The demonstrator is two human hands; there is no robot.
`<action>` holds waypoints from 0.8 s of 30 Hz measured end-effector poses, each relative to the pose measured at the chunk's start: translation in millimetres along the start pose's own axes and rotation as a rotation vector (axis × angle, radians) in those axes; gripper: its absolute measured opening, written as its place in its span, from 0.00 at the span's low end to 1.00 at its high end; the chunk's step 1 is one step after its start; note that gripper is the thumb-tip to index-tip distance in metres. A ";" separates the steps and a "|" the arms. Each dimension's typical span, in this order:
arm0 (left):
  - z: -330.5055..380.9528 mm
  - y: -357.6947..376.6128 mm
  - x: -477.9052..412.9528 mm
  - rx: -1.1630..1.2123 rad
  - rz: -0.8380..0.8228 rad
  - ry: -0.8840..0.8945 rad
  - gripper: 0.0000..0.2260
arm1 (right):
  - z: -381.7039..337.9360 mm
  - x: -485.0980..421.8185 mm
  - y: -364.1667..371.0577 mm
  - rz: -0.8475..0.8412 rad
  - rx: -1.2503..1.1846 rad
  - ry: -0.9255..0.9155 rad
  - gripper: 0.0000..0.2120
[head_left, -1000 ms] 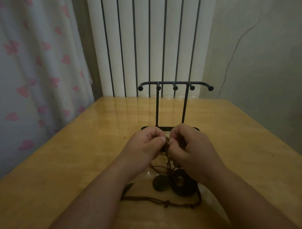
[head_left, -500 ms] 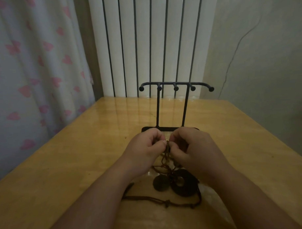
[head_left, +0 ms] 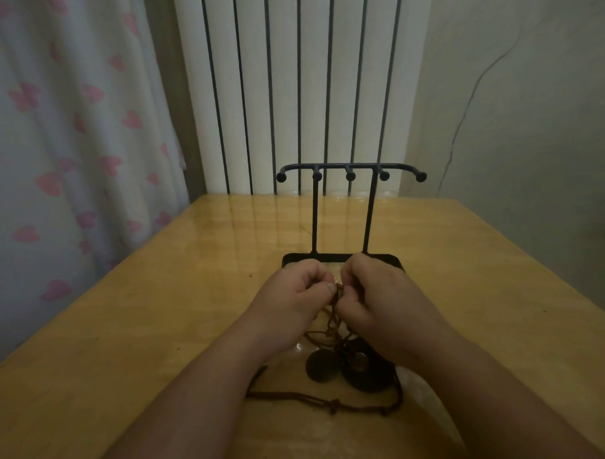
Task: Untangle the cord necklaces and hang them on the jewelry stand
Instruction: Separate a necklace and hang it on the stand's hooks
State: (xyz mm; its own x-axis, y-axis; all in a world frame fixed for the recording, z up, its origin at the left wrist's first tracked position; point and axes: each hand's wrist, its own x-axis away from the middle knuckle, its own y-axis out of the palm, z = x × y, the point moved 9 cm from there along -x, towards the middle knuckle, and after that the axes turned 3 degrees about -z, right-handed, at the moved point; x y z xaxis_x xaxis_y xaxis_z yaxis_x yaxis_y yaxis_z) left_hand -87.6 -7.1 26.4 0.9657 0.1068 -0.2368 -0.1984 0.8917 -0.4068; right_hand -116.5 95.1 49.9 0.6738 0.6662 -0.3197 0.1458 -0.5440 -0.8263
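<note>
Fingers (head_left: 317, 274) of left hand (head_left: 293, 298) and right hand (head_left: 385, 296) pinch tangled brown cord necklaces (head_left: 335, 315) | black metal jewelry stand (head_left: 368, 213) hooks bare | untangling in hand, none hung yet

Two hands in view: left hand (head_left: 293, 298), right hand (head_left: 382, 295). One stand (head_left: 366, 213), two posts, five knobs (head_left: 350, 176) up top. Two round pendants (head_left: 321, 367) on one table (head_left: 160, 320). And the cords (head_left: 293, 397): tangled, count unclear.

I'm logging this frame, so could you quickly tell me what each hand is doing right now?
Left hand: closed, pinching the tangled cords.
Right hand: closed, pinching the same cords right beside it.
</note>
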 end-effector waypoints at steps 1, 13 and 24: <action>-0.2 1.4 0.3 0.045 -0.011 -0.010 0.12 | 1.1 0.5 0.4 0.010 -0.034 0.004 0.04; -1.6 -0.2 1.4 0.090 0.020 -0.024 0.08 | 4.0 7.2 -13.1 0.134 -0.264 -0.014 0.06; -4.5 -4.5 0.4 0.036 0.031 -0.039 0.08 | 4.4 0.3 -8.1 0.061 -0.043 0.005 0.04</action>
State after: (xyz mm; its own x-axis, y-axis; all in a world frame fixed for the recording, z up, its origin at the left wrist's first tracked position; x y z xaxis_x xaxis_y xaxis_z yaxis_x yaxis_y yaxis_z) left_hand -87.2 -13.1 24.2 0.9651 0.1506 -0.2141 -0.2224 0.9031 -0.3673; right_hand -120.7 102.0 54.4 0.6863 0.6282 -0.3667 0.1347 -0.6051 -0.7846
